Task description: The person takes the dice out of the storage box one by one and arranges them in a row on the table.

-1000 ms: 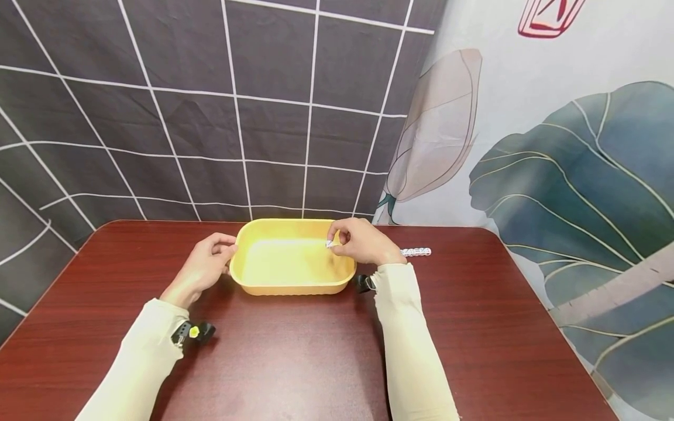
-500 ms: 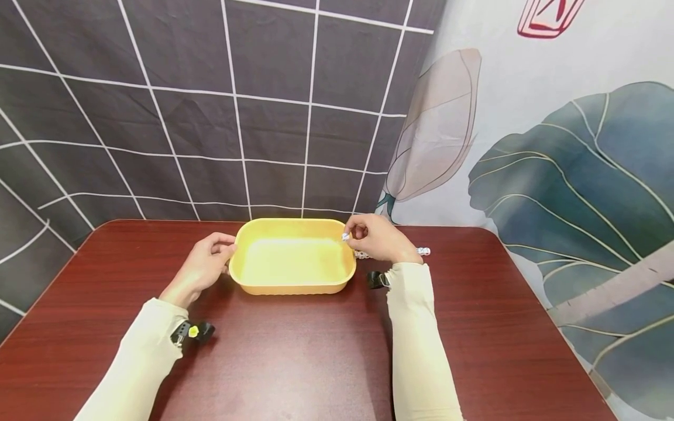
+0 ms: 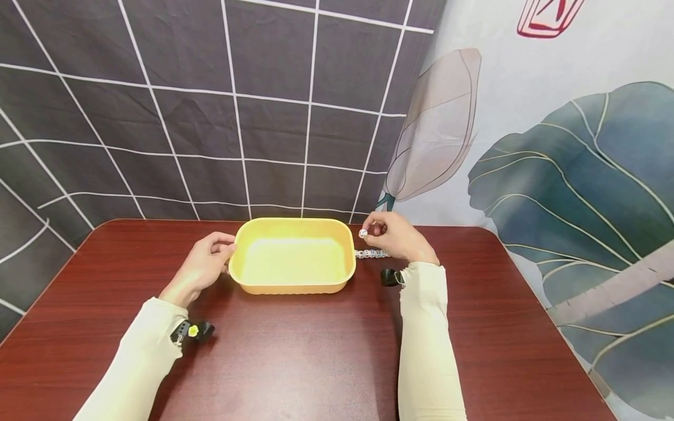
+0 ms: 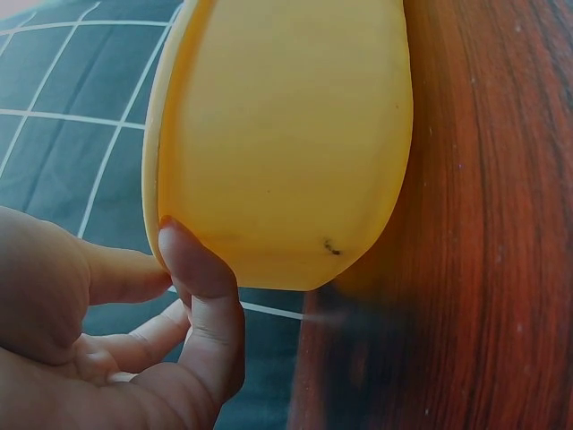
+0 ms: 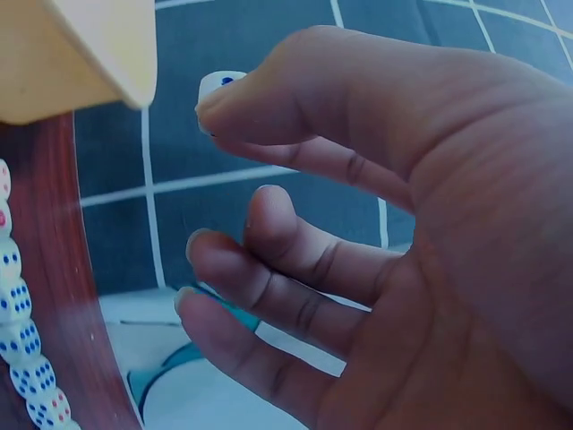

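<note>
A yellow plastic basin (image 3: pixel 295 289) stands near the table's far edge. At its left end my left hand (image 3: pixel 204 264) pinches the rim between thumb and fingers; the left wrist view shows the thumb (image 4: pixel 199 260) against the outer wall. Just beyond the basin's right rim, my right hand (image 3: pixel 396 237) holds a white die (image 5: pixel 218 88) between thumb and index finger, raised above the table. Its other fingers curl loosely around nothing. Below that hand a row of dice (image 5: pixel 18 309), white with blue and red pips, runs rightward from the basin; the hand hides part of it in the head view.
The dark red wooden table (image 3: pixel 295 356) carries the basin and the dice. Behind it hangs a dark grey cloth with a white grid (image 3: pixel 274 134). At the right, a pale curtain with large leaves (image 3: pixel 574 169) hangs past the table edge.
My right hand has moved right with the die, from over the basin's inside to just outside its right rim. My left hand and the basin have stayed in place.
</note>
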Available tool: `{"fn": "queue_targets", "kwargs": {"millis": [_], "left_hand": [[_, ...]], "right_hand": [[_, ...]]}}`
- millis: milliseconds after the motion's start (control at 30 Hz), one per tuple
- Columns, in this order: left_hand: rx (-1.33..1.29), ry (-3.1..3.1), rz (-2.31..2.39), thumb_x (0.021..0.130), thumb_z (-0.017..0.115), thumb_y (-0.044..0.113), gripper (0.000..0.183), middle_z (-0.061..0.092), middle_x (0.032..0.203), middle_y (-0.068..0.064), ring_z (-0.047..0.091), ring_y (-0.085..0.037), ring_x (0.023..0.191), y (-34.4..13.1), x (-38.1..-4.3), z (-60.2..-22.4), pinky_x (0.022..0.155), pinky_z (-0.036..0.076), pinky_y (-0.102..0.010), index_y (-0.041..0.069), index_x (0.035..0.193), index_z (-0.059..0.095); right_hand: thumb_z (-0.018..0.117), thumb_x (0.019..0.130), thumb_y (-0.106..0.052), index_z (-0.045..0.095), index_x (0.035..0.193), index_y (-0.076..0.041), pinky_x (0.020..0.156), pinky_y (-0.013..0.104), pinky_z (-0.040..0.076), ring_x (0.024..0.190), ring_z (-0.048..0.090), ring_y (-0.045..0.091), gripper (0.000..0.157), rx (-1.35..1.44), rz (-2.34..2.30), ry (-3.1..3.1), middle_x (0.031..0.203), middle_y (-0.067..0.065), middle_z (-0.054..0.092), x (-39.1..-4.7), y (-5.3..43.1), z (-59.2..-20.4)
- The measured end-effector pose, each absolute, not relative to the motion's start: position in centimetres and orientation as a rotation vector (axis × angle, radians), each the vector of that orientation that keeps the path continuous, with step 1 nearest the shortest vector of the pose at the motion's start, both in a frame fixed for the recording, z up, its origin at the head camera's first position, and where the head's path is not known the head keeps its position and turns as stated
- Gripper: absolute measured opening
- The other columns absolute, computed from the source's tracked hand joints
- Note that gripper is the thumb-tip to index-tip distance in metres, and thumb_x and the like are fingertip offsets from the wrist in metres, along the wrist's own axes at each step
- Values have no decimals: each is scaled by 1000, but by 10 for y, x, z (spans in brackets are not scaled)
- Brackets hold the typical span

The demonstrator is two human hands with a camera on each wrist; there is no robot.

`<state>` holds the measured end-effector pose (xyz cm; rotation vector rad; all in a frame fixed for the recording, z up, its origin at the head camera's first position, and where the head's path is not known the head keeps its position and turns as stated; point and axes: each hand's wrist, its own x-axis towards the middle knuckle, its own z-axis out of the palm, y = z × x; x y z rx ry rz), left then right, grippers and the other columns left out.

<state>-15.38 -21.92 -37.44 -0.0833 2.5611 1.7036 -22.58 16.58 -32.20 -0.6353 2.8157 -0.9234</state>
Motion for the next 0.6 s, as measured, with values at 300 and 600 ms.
{"fn": "queue_targets", "kwargs": {"millis": [300, 600], "left_hand": [[-83, 2555, 1702, 107, 50, 12, 37, 65, 100, -14, 60, -6, 67, -220, -155, -375, 63, 57, -24, -10, 136, 47], [-79, 2551, 1709, 107, 50, 13, 38, 65, 100, -14, 60, -6, 68, -220, -156, -377, 63, 56, -22, -10, 136, 47]], "right_hand": [[68, 88, -11, 68, 98, -14, 73, 30, 44, 80, 54, 18, 10, -574, -958, 2865, 84, 2, 56, -229, 185, -326], [66, 91, -13, 69, 103, -14, 73, 32, 45, 80, 54, 20, 13, -511, -987, 2882, 86, 4, 56, -227, 203, -330]]}}
